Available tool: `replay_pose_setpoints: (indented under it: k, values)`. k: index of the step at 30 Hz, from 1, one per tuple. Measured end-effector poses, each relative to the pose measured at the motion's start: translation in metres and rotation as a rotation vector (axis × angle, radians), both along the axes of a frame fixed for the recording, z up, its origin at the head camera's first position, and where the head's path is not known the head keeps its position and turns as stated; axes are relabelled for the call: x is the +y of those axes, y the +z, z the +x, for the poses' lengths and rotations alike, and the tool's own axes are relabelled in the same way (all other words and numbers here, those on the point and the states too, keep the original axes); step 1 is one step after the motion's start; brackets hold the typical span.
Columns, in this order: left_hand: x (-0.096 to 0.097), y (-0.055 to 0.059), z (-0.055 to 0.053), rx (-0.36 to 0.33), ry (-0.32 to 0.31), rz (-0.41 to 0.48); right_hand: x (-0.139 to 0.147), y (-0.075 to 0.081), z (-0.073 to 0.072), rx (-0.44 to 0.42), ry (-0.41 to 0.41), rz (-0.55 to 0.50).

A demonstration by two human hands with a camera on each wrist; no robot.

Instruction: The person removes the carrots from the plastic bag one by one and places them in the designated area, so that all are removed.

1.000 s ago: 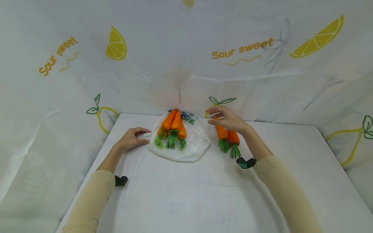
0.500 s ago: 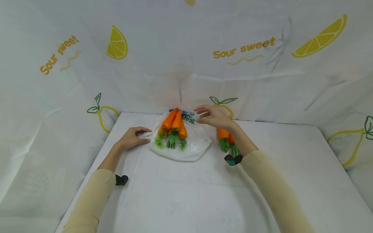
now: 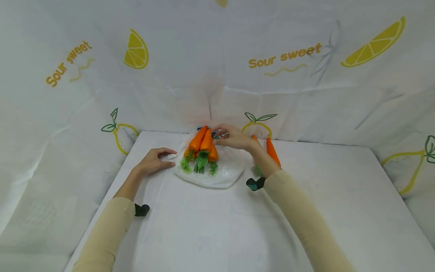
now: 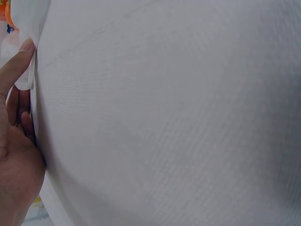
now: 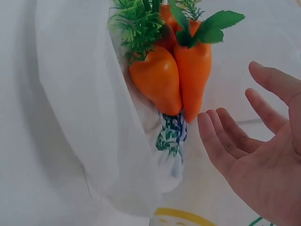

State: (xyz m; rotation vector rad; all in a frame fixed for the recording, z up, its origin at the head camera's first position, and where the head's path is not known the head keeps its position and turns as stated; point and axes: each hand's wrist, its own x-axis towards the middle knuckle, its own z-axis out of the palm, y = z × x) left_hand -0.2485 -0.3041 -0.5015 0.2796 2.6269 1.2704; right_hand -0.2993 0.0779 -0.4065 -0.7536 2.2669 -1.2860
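Note:
A bunch of several orange carrots (image 3: pixel 206 142) with green leafy tops lies on a flattened white plastic bag (image 3: pixel 225 173) at the back middle of the table. My left hand (image 3: pixel 152 161) rests at the bag's left edge, thumb and fingers apart. In the left wrist view its thumb (image 4: pixel 26 47) touches the white plastic. From the right, my right hand (image 3: pixel 234 138) reaches over the bag, fingers spread beside the carrots' pointed ends. Seen from the right wrist, the hand (image 5: pixel 263 155) holds nothing, its fingertips close to a carrot (image 5: pixel 194 80). Blue and green print (image 5: pixel 170 136) shows on the bag.
Two more carrots (image 3: pixel 273 153) lie on the table (image 3: pixel 204 226) right of the bag, partly hidden by my right forearm. Behind the table's far edge hangs a white sheet (image 3: pixel 190 56) printed with lemons and lettering.
My right hand has moved left, from above the two carrots on the right to the bunch on the bag. The left hand and the bag have stayed put.

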Motion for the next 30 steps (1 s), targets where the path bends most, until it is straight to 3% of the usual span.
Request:
replay_pose_setpoints:
  k: [12, 19, 30]
  values:
    - [0.001, 0.002, 0.001, 0.014, -0.012, -0.005, -0.026, -0.020, -0.006, -0.047, 0.006, 0.070]
    - [0.000, 0.001, 0.001, 0.010, -0.005, -0.003, -0.034, -0.027, -0.005, -0.013, 0.028, 0.154]
    - [-0.001, 0.000, 0.000, 0.015, -0.007, -0.020, -0.035, -0.026, -0.002, 0.009, 0.003, 0.188]
